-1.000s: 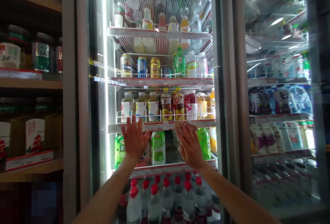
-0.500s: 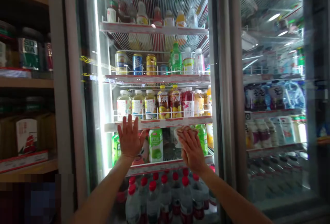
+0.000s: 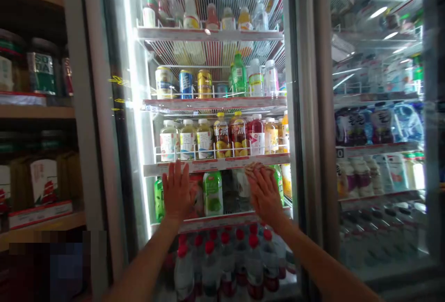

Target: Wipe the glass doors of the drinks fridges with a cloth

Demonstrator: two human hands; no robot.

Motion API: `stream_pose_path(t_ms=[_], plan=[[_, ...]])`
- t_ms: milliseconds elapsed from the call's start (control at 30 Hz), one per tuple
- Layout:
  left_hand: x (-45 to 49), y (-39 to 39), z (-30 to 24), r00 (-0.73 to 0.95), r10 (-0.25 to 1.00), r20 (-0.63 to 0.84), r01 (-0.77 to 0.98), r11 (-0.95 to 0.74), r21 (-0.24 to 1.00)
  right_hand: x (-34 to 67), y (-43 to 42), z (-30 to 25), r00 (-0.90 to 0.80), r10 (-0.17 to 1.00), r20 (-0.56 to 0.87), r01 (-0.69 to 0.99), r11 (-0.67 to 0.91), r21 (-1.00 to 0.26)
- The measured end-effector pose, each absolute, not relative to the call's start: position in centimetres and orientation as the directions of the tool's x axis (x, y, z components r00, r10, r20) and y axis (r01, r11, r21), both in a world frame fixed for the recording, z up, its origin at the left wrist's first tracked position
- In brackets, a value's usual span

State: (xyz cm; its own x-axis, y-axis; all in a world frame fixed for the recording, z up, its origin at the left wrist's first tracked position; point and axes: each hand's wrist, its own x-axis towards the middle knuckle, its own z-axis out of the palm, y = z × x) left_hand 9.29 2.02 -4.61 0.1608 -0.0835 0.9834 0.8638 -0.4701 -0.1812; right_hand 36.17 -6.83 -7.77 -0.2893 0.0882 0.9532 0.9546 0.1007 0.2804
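Both my hands lie flat against the glass door [image 3: 215, 61] of a lit drinks fridge. My left hand [image 3: 177, 193] is open, fingers stretched upward, over the shelf with a green and white bottle [image 3: 212, 193]. My right hand [image 3: 264, 193] is open too, palm on the glass, fingers spread up toward the shelf edge [image 3: 215, 165]. Neither hand holds anything. Behind the glass stand rows of tea and juice bottles [image 3: 222, 137], cans [image 3: 186, 84] and red-capped water bottles [image 3: 225, 265].
A grey door frame [image 3: 309, 130] separates this fridge from a second glass-door fridge [image 3: 378, 130] at the right with more drinks. Wooden shelves [image 3: 38, 112] with jars and cartons stand at the left. A blurred patch covers the lower left corner.
Both hands stay flat on the glass; the view drifted slightly, and my right hand has shifted a little to the right.
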Motion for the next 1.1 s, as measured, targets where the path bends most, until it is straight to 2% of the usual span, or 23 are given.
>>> stream_pose_path(t_ms=[100,167,233,367,433,567,633,667,733,833,900,967,1033,1100], plan=[[9.1,2.1,-5.3,0.174,-0.089,0.981,0.865,-0.461,-0.196,38.6,-7.1,-6.5,-0.166,-0.009,0.986,0.986,-0.001,0.166],[9.1,2.2,-5.5,0.172,-0.084,0.982,0.866,-0.462,-0.191,38.4,-6.9,-6.2,-0.113,-0.041,0.993,0.994,-0.010,0.112],[9.1,2.2,-5.6,0.169,-0.075,0.983,0.865,-0.466,-0.185,36.3,-6.5,-6.6,-0.159,0.001,0.987,0.986,0.041,0.159],[8.7,2.2,-5.7,0.193,-0.062,0.979,0.856,-0.478,-0.199,32.4,-6.0,-8.0,-0.392,0.122,0.912,0.915,0.160,0.371],[8.5,2.2,-5.8,0.211,-0.066,0.975,0.852,-0.478,-0.216,33.5,-6.3,-8.2,-0.403,0.135,0.905,0.912,0.146,0.384],[8.3,2.3,-6.0,0.228,-0.072,0.971,0.847,-0.477,-0.235,38.3,-6.9,-7.4,-0.167,0.013,0.986,0.985,-0.033,0.168],[8.3,2.4,-6.0,0.223,-0.057,0.973,0.847,-0.482,-0.223,38.2,-6.8,-7.2,-0.114,-0.038,0.993,0.993,-0.035,0.113],[8.3,2.4,-6.1,0.218,-0.049,0.975,0.847,-0.486,-0.214,37.1,-6.6,-7.4,-0.126,-0.025,0.992,0.992,-0.003,0.126],[8.3,2.4,-6.1,0.213,-0.036,0.976,0.843,-0.498,-0.202,33.7,-6.2,-8.4,-0.221,0.077,0.972,0.973,0.091,0.214],[8.2,2.4,-6.1,0.206,-0.010,0.978,0.842,-0.507,-0.183,29.7,-5.9,-9.9,-0.484,0.236,0.843,0.870,0.237,0.433],[8.2,2.4,-6.2,0.204,0.011,0.979,0.847,-0.503,-0.171,30.1,-6.0,-9.9,-0.546,0.242,0.802,0.833,0.261,0.488],[8.2,2.4,-6.2,0.204,0.021,0.979,0.850,-0.500,-0.166,32.4,-6.1,-8.7,-0.441,0.161,0.883,0.892,0.182,0.413],[8.4,2.4,-6.2,0.206,0.001,0.979,0.848,-0.500,-0.178,34.6,-6.2,-6.9,-0.264,0.040,0.964,0.962,0.083,0.261],[8.6,2.3,-6.2,0.200,-0.037,0.979,0.849,-0.493,-0.191,34.8,-6.1,-5.7,-0.161,-0.025,0.987,0.985,0.051,0.163]])
